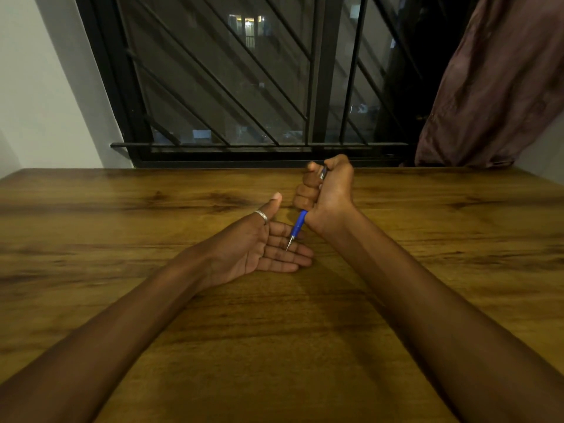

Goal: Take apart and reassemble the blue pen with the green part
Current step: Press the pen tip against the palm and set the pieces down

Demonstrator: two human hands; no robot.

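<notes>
Inside my right hand (328, 190), closed in a fist, sits the blue pen (299, 224) — all my fingers wrap its barrel, and the blue grip and metal tip stick out from the little-finger side, pointing down at the fingers of my left hand (259, 248), which lies flat and relaxed, palm up, holding nothing. I cannot tell whether the tip touches them. No green part shows. I judge the pen light, stiff and smooth — small pieces inside could spring loose, so I'd pinch the grip section with my left fingers and twist against the fist
</notes>
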